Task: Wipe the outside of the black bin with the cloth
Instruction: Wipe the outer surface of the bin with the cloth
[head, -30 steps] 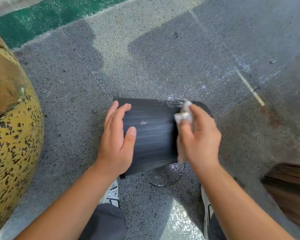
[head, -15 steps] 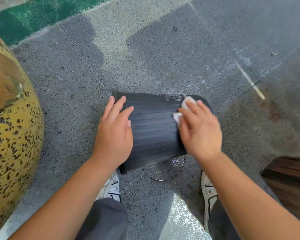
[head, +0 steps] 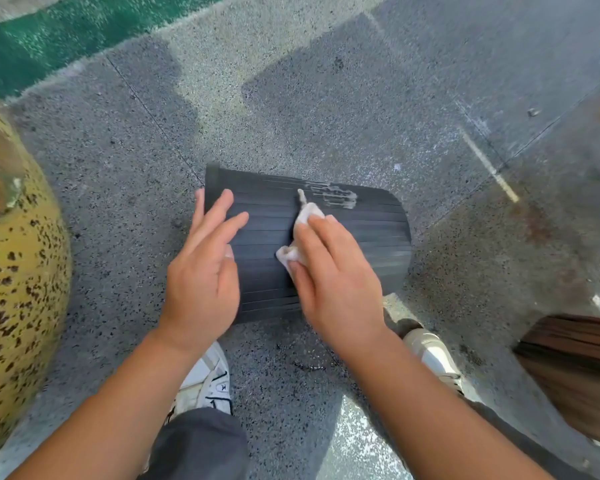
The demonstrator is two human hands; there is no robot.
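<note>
Leftward now, right hand presses cloth (crumpled) on black bin.

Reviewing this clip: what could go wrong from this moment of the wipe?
The black bin lies on its side, so it may roll; only the left hand steadies it. The cloth under the right hand is small and may just spread the whitish smear into the ribs.

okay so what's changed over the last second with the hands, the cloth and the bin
The right hand slid the cloth leftward along the bin, from near its right end to about the middle, uncovering a whitish smear near the top edge. The left hand stayed flat on the bin's left part, only shifting its fingers. The bin stayed lying on its side on the floor.
</note>
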